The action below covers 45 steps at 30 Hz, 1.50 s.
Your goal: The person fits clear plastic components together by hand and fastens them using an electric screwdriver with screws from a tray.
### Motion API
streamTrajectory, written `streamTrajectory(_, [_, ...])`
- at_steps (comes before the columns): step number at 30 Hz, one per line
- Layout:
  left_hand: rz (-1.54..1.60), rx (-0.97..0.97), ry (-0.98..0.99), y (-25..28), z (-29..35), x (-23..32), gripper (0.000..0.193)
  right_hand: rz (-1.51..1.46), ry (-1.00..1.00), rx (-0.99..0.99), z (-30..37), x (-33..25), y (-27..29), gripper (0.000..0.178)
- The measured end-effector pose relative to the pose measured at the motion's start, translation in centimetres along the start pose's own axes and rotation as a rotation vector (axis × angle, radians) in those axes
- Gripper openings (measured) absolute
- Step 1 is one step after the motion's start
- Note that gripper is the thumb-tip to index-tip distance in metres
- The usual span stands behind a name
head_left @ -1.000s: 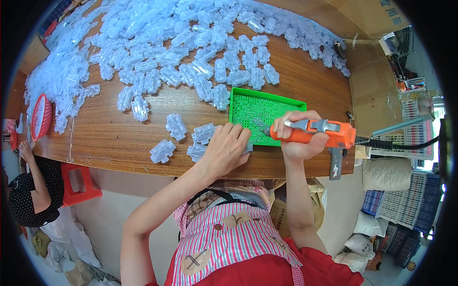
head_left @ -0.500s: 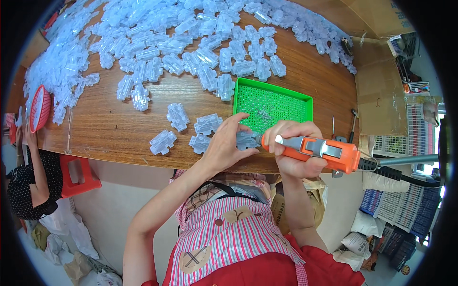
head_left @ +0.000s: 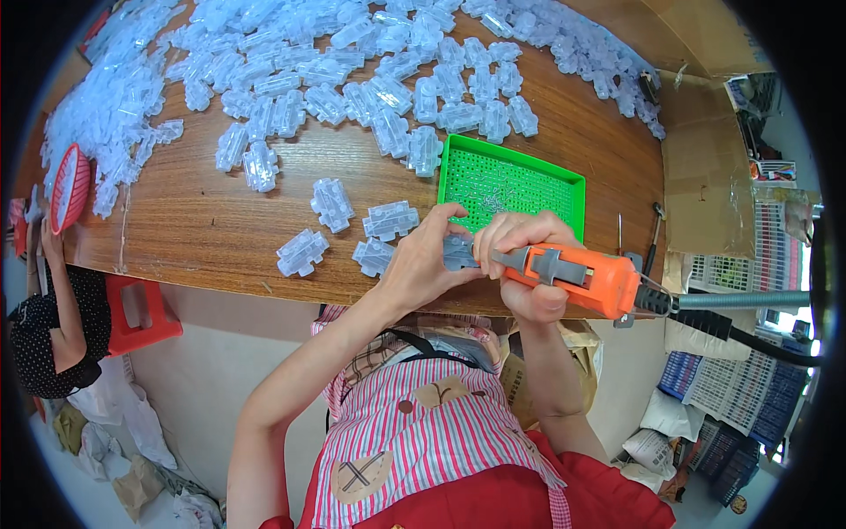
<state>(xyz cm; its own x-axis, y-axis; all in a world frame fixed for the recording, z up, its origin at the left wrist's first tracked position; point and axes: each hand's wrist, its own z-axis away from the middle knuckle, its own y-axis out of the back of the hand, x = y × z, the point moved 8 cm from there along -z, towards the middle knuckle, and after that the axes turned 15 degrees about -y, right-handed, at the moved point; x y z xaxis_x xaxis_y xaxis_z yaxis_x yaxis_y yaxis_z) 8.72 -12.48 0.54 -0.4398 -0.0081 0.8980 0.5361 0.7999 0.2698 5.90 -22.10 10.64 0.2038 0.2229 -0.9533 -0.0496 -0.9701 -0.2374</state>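
Note:
My left hand point(head_left: 419, 264) lies at the table's near edge, its thumb and fingers closed around a clear plastic housing piece point(head_left: 458, 253). My right hand point(head_left: 526, 234) grips an orange electric screwdriver point(head_left: 595, 282) with a grey lever and a cord. The driver's nose points left at the held piece; my fingers hide its tip, so contact cannot be made out. Beside my left hand rest several similar clear pieces, among them one piece point(head_left: 390, 220) just past the wrist and another point(head_left: 374, 257) partly covered. Behind both hands sits a green perforated tray point(head_left: 515, 157) holding small metal screws point(head_left: 493, 197).
Heaps of clear pieces point(head_left: 291, 75) cover the far table. Hand tools point(head_left: 655, 238) lie right of the tray by a cardboard wall point(head_left: 705, 167). The driver's cord point(head_left: 749, 344) runs off right. At left, another person point(head_left: 66, 326) works near a red basket point(head_left: 70, 189) and red stool point(head_left: 145, 313).
The screwdriver's rear end has shifted slightly left and turned in my right hand. Both hands stay at the same clear piece. The whole view has shifted a little.

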Motion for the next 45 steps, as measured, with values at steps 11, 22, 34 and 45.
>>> streamTrajectory(11, [0.002, -0.010, -0.036, 0.0, -0.1, -0.1, 0.074, 0.019, -0.021, -0.013, -0.1, -0.3, 1.0, 0.081])
streamTrajectory(22, [-0.004, 0.004, -0.036, 0.0, -0.1, 0.0, 0.074, -0.016, -0.032, -0.018, -0.3, 0.3, 0.7, 0.079])
streamTrajectory(34, [0.014, 0.030, -0.045, -0.1, 0.1, -0.3, 0.072, 0.038, -0.003, -0.064, -0.3, 0.5, 0.1, 0.076])
streamTrajectory(45, [-0.025, 0.030, -0.134, 0.2, -0.3, 0.6, 0.066, 0.234, 0.033, 0.008, -0.1, 0.8, 0.3, 0.065])
